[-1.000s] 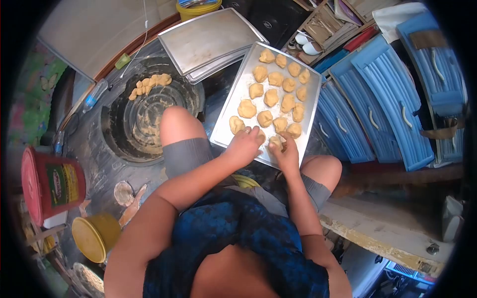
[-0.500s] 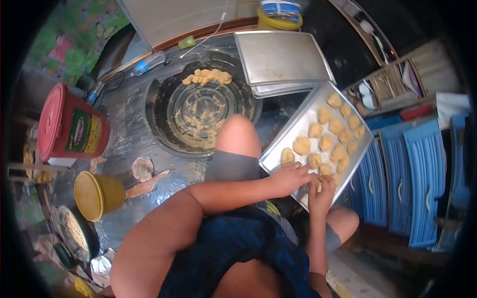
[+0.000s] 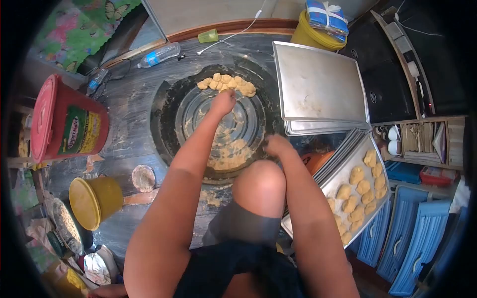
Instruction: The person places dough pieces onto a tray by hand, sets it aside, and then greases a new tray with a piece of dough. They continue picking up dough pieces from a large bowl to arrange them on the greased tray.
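Observation:
My left hand [image 3: 223, 103] reaches into the round black basin [image 3: 161, 134], its fingers at the near edge of a cluster of dough pieces [image 3: 243, 86]. Those fingers are curled, and what they hold, if anything, is hidden. Over the basin's right rim is my right hand [image 3: 278, 146], fingers bent and slightly blurred; whether it holds something cannot be made out. At the right, a metal tray [image 3: 325, 191] bears several rounded dough balls [image 3: 363, 186] on a pale surface, partly behind my right arm.
Empty metal trays [image 3: 320, 82] are stacked behind the basin's right side. A red bucket [image 3: 44, 119] and a yellow bucket [image 3: 97, 201] stand at the left. A plastic bottle [image 3: 159, 54] lies at the back. Blue slatted panels [image 3: 427, 238] are at the far right.
Both hands have left the dough balls on the tray. My left hand has moved into the basin beside the dough pieces, my right hand to its rim. The view has shifted.

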`<state>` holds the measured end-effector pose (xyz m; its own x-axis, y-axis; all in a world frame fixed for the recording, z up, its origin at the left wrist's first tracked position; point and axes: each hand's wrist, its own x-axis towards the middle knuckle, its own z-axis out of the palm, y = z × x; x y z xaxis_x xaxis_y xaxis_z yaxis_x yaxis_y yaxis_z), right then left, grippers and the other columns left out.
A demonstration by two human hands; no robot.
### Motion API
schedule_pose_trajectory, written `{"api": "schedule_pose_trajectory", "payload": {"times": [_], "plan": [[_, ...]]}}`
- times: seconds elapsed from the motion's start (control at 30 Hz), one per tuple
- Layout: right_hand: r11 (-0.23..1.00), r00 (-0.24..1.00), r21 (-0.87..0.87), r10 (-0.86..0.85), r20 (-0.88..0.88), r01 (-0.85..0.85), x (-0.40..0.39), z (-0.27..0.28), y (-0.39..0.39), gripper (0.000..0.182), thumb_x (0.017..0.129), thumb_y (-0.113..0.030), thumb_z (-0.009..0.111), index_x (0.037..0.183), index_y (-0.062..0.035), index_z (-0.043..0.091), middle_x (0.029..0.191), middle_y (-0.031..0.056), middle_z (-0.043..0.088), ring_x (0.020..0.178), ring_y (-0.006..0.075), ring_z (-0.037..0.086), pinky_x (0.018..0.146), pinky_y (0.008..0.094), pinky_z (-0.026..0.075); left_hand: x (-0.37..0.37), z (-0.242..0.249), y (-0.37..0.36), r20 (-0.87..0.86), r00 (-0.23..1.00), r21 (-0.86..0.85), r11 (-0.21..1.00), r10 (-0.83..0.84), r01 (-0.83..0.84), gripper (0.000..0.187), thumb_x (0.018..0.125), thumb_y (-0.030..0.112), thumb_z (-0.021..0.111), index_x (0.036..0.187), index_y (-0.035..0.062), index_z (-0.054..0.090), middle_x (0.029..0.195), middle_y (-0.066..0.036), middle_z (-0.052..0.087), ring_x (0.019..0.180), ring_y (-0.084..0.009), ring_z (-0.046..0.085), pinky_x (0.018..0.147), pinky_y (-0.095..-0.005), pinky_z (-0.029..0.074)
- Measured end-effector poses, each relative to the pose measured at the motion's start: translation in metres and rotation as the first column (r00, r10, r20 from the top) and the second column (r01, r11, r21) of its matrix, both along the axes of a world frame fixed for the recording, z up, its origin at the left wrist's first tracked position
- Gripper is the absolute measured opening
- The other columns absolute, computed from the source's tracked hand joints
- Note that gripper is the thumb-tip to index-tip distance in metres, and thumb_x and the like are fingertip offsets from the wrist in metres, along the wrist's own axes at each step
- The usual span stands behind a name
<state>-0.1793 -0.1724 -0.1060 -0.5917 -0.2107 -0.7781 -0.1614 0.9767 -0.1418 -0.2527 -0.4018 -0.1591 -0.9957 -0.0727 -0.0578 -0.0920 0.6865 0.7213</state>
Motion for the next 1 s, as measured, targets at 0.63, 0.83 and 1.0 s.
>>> {"api": "schedule_pose_trajectory", "payload": {"times": [0.63, 0.83, 1.0], "plan": [[0.97, 0.988, 0.191, -0.142, -0.058, 0.151, 0.004, -0.096, 0.048, 0.048, 0.075, -0.019, 0.059, 0.122, -0.0132, 0.051, 0.135, 0.0086, 0.04, 0.131, 0.0279, 0.03, 0.107, 0.0429, 0.023, -0.115, -0.171, 0.075, 0.196, 0.978, -0.498, 0.851, -0.078, 0.167, 0.06, 0.071, 0.02, 0.068, 0.125, 0.0125, 0.044, 0.123, -0.015, 0.045, 0.105, -0.0353, 0.053, 0.087, -0.0452, 0.046], [0.972, 0.976, 0.12, -0.189, -0.112, 0.202, 0.006, -0.099, 0.048, 0.053, 0.068, -0.019, 0.066, 0.119, -0.0125, 0.054, 0.134, 0.0095, 0.04, 0.131, 0.0289, 0.029, 0.108, 0.0446, 0.023, -0.116, -0.174, 0.086, 0.32, 0.942, -0.276, 0.942, -0.097, 0.191, 0.04, 0.077, 0.019, 0.063, 0.115, 0.0129, 0.051, 0.114, -0.011, 0.051, 0.108, -0.0334, 0.05, 0.086, -0.0445, 0.046], [0.976, 0.97, 0.164, -0.109, -0.216, 0.146, 0.015, -0.122, 0.054, 0.053, 0.069, -0.02, 0.065, 0.12, -0.0131, 0.053, 0.133, 0.0094, 0.042, 0.128, 0.0303, 0.033, 0.106, 0.0459, 0.026, -0.059, -0.192, 0.1, 0.218, 0.976, -0.382, 0.918, -0.021, 0.105, 0.031, 0.077, 0.019, 0.063, 0.107, 0.0122, 0.057, 0.107, -0.014, 0.054, 0.109, -0.0333, 0.049, 0.087, -0.0448, 0.044]]}}
